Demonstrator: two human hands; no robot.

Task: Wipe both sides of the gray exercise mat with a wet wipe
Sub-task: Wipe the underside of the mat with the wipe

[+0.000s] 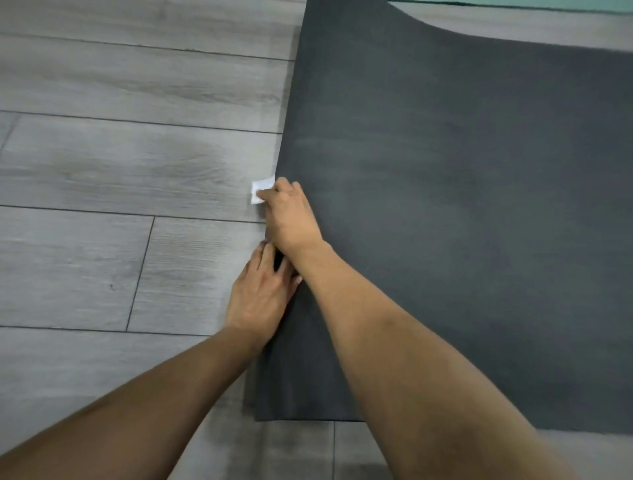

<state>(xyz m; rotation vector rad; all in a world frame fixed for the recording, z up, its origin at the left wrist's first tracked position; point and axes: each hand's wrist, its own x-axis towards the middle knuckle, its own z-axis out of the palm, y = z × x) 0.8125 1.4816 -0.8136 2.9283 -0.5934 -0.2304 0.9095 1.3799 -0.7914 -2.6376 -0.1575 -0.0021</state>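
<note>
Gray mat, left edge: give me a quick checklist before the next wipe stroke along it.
1. Wet wipe in right hand: ok, pinched at the fingertips.
2. Wipe on the gray mat: not ok, it mostly overhangs the floor.
3. Left hand steadying the mat edge: ok, resting there.
4. Mat lying flat: ok where visible.
5. Underside wiped: cannot tell.

Dark charcoal-gray exercise mat (462, 205) with faint paler streaks across it, small white wet wipe (261, 190), pale gray wood-grain plank floor (120, 154) with thin dark seams, pale teal strip (548, 2) along the top edge
</note>
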